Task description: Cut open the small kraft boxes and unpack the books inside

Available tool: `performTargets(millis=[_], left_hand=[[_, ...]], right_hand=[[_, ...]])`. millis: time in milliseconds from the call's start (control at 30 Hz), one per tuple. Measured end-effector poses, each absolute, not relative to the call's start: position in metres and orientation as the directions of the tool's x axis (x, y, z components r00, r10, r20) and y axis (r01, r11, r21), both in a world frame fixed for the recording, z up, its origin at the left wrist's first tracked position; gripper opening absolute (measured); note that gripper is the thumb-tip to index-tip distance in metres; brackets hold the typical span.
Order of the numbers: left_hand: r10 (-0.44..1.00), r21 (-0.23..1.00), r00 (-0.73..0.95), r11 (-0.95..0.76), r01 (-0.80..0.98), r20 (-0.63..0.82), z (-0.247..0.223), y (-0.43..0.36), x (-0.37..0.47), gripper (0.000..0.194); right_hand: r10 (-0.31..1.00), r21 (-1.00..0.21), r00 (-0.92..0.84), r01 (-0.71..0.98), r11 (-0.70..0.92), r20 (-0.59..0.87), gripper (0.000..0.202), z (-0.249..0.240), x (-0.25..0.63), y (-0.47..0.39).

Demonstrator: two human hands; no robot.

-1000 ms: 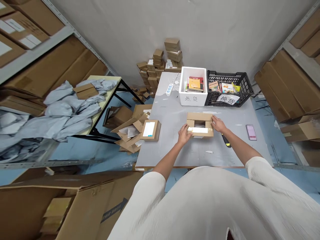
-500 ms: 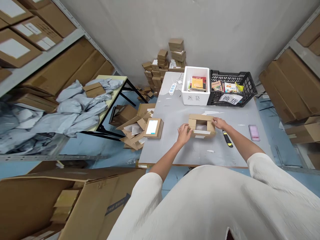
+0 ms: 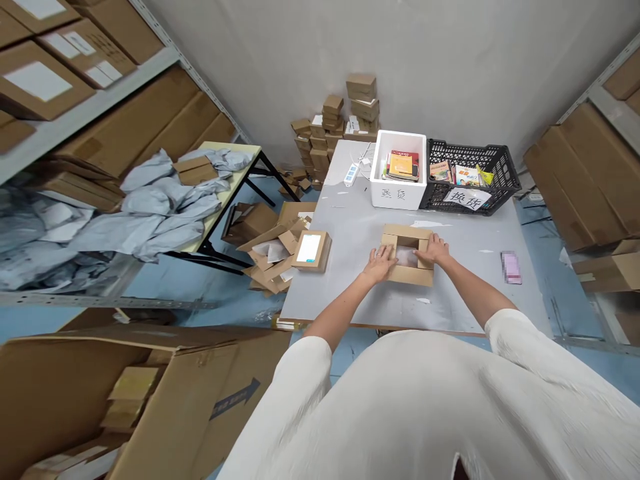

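Observation:
An open cardboard box (image 3: 409, 279) sits on the grey table in front of me, its near flap folded out towards me. Pale, whitish material (image 3: 406, 256) shows inside; what it is I cannot make out. My left hand (image 3: 381, 263) grips the box's left side, fingers reaching over the flap there. At the right side, my right hand (image 3: 434, 249) has hold of the edge, thumb over the inner flap and fingers towards the far corner.
A closed box with a white label (image 3: 311, 251) lies at the table's left edge. Behind are a white bin (image 3: 400, 197) and a black crate (image 3: 473, 208), both with books. A pinkish item (image 3: 511, 267) lies right. Grey parcels (image 3: 145, 201) cover the side table.
The box's near flap now lies outward, covering the labelled front. Both hands have shifted further over the side flaps. The black-and-yellow utility knife seen beside the box is no longer visible.

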State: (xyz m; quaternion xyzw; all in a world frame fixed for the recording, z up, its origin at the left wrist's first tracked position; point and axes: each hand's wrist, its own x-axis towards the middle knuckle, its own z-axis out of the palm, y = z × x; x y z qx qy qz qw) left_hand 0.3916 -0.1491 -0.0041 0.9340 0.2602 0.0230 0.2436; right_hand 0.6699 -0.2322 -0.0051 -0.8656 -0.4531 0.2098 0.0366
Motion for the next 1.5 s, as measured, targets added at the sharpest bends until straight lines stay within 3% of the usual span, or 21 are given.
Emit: performTargets(millis=[67,167,300,400,567,767,900,1000,1100,1200,1333,1500], left_hand=[[0.467,0.425,0.879,-0.78,0.46,-0.093,0.002,-0.146,0.394,0.047],[0.468,0.304,0.877,-0.825,0.477,-0.104,0.013,-0.145,0.385,0.068],[0.64,0.195,0.763,-0.74,0.644,-0.092,0.024,-0.144,0.364,0.095],[0.707,0.154,0.692,-0.675,0.722,-0.147,0.026,-0.138,0.358,0.104],[0.522,0.212,0.806,-0.785,0.582,-0.281,0.029,-0.113,0.378,0.112],[0.464,0.151,0.808,-0.827,0.542,-0.362,0.028,-0.081,0.415,0.152],[0.412,0.181,0.826,-0.844,0.505,-0.385,0.022,-0.07,0.423,0.157],[0.402,0.211,0.833,-0.839,0.501,-0.38,0.017,-0.066,0.421,0.158],[0.402,0.232,0.836,-0.832,0.504,-0.373,0.014,-0.066,0.418,0.159],[0.409,0.248,0.836,-0.823,0.511,-0.365,0.012,-0.07,0.416,0.159],[0.433,0.268,0.837,-0.808,0.525,-0.336,0.01,-0.078,0.411,0.156],[0.436,0.316,0.838,-0.785,0.532,-0.328,0.011,-0.083,0.405,0.157]], right_hand=[[0.784,-0.232,0.515,0.763,-0.604,-0.346,0.117,-0.005,0.667,-0.232],[0.768,-0.171,0.514,0.777,-0.606,-0.383,0.113,-0.003,0.664,-0.231],[0.755,-0.143,0.515,0.781,-0.608,-0.406,0.108,0.0,0.663,-0.23],[0.76,-0.152,0.511,0.781,-0.605,-0.4,0.107,-0.001,0.664,-0.23],[0.78,-0.207,0.487,0.78,-0.591,-0.393,0.105,-0.005,0.672,-0.233],[0.828,-0.35,0.408,0.765,-0.54,-0.385,0.088,0.001,0.693,-0.251],[0.878,-0.467,0.4,0.743,-0.479,-0.264,0.08,0.004,0.713,-0.277],[0.878,-0.482,0.437,0.737,-0.474,-0.196,0.082,0.005,0.728,-0.3],[0.851,-0.361,0.487,0.77,-0.525,-0.199,0.084,0.01,0.735,-0.318],[0.863,-0.125,0.474,0.859,-0.497,-0.178,0.08,0.021,0.727,-0.32],[0.963,0.131,0.163,0.982,-0.137,-0.215,0.064,0.039,0.694,-0.295],[0.917,0.173,-0.15,0.958,0.227,-0.37,0.042,0.039,0.642,-0.236]])
